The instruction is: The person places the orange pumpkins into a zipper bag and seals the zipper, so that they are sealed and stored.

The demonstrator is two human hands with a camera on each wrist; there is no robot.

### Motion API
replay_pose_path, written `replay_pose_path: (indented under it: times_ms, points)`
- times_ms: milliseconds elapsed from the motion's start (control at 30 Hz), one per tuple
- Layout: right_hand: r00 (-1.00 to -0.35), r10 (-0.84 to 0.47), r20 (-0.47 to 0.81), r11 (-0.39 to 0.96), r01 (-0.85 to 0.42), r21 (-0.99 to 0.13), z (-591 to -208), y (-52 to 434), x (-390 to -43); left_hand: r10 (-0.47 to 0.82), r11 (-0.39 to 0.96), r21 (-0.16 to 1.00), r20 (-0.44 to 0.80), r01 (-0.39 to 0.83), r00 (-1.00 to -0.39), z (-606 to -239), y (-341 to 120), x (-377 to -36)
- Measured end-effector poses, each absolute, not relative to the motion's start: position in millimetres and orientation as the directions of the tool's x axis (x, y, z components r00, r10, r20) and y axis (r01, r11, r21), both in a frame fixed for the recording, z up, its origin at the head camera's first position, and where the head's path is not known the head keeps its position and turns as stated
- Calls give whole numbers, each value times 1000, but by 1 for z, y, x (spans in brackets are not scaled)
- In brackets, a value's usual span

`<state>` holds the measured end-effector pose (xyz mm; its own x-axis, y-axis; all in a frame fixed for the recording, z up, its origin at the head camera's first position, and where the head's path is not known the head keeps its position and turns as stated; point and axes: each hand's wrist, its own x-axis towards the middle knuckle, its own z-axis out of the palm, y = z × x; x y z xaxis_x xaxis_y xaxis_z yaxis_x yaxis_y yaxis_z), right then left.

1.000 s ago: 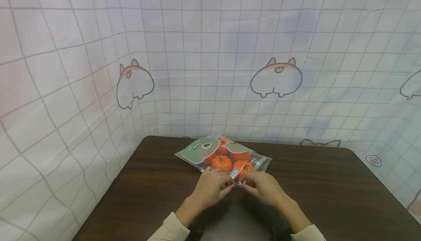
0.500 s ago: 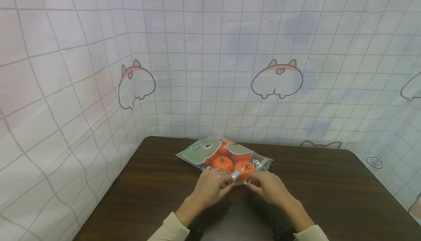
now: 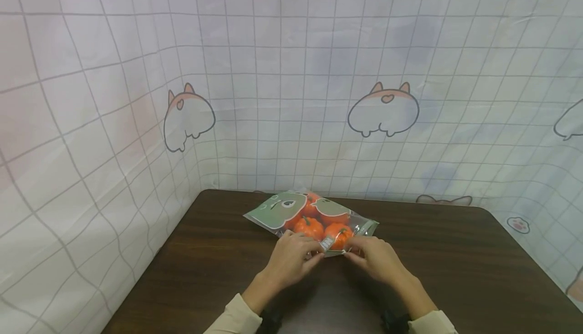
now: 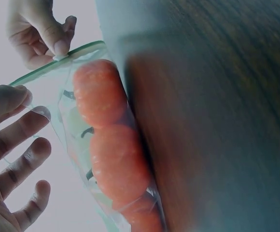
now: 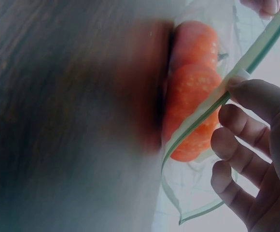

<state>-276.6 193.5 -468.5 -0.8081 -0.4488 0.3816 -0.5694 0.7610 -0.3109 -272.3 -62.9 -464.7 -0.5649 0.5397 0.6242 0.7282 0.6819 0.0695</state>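
A clear zip bag (image 3: 273, 214) with a green cartoon print lies on the table, holding several small orange pumpkins (image 3: 308, 228) with green stems. My left hand (image 3: 291, 253) pinches the bag's near edge between thumb and forefinger, the other fingers spread in the left wrist view. Just to its right, my right hand (image 3: 373, 258) pinches a small white slider (image 5: 239, 76) on the green zip strip (image 5: 198, 121). In the right wrist view the strip is straight on the left hand's side of the slider and bows apart into a loop beyond it.
The dark wooden table (image 3: 455, 253) extends to both sides of the bag. A white gridded curtain (image 3: 291, 96) with cartoon corgis hangs behind the table and down its left and right sides.
My right hand has slid to the right along the bag's near edge, away from the left hand, uncovering a white label. The left hand and the bag have stayed nearly in place.
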Motion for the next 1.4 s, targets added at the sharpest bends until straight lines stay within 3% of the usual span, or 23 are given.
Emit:
replay_pose_path:
  times_ms: [1400]
  points:
    - [-819, -376, 433, 825, -508, -246, -472, 212, -283, 497, 680, 74, 685, 729, -533, -453, -79, -281]
